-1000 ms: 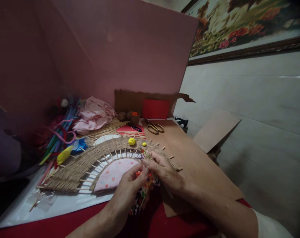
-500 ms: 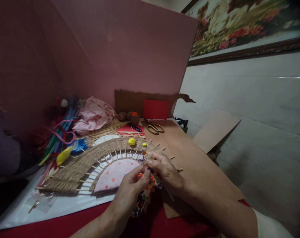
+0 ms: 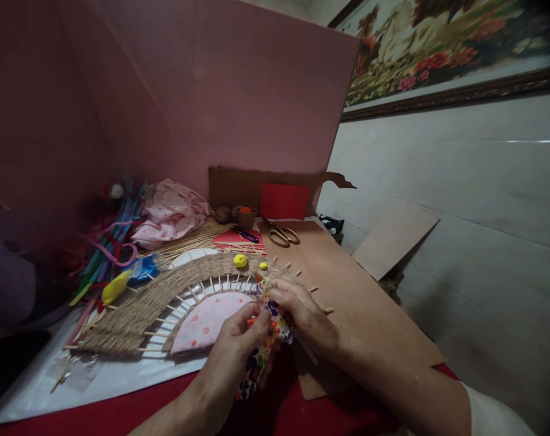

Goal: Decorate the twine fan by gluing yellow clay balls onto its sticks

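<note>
Multicoloured floral cloth is gripped between the worker's two hands, raised at the near edge of the work surface, over a red cover. The left hand has its thumb and index finger clamped on the cloth, with a bit of orange material showing beside them; to an onlooker, its other fingers are largely hidden, and their state cannot be told. The right hand pinches the cloth's upper part, thumb and fingers together upon it.

Just beyond the left hand lies an arched piece comprising a woven twine band, light wooden sticks set radially, and a pink half-round panel at the inner curve. Two yellow lumps, one larger and one smaller, rest on or against the band. White plastic sheeting extends beneath the piece.

Farther back: gold-handled scissors, partly on a brown board; a dark blue cutter-like tool upon red paper; and a small brown cup with orange contents. At the worker's left: crumpled pink fabric, fuzzy coloured stems, a yellow object and a blue packet.
</note>
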Motion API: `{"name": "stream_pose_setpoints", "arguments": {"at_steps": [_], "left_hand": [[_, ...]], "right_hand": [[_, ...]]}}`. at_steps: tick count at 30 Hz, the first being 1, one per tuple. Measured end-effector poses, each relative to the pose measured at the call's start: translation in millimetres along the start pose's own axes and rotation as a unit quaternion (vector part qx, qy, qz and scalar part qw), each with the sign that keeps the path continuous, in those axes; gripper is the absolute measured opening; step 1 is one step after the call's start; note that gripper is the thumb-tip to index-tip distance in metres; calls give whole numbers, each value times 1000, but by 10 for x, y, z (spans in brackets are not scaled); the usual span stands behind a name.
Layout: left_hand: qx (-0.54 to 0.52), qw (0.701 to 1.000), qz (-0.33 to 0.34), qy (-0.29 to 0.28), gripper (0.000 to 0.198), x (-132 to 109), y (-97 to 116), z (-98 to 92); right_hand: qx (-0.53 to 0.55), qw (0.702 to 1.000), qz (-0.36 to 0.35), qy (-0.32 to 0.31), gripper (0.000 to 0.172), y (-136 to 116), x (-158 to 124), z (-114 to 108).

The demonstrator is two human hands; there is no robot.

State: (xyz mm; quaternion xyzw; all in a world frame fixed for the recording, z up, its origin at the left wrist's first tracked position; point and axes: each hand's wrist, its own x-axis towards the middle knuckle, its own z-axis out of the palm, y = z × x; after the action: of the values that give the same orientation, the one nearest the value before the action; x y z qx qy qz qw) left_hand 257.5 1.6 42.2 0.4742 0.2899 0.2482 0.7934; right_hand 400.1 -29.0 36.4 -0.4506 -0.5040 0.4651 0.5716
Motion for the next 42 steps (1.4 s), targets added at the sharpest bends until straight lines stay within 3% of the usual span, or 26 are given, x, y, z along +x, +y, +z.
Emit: {"name": "stream_pose_setpoints", "arguments": {"at_steps": [8, 13, 24, 36, 42], "left_hand": [[23, 999, 22, -19, 32, 39, -13, 0], [36, 999, 15, -25, 31, 52, -28, -13], [35, 999, -19, -33, 35, 15, 5, -1], [42, 999, 3, -22, 35, 25, -4, 3], [26, 999, -25, -20, 37, 13, -2, -2]], "right_hand": [[80, 997, -6, 14, 22, 17, 0, 45], [77, 996, 1, 40, 24, 17, 3, 66], [2, 999, 23, 34, 24, -47, 11, 4], [71, 995, 41, 53, 22, -5, 18, 33], [70, 995, 52, 47, 24, 6, 24, 8]]}}
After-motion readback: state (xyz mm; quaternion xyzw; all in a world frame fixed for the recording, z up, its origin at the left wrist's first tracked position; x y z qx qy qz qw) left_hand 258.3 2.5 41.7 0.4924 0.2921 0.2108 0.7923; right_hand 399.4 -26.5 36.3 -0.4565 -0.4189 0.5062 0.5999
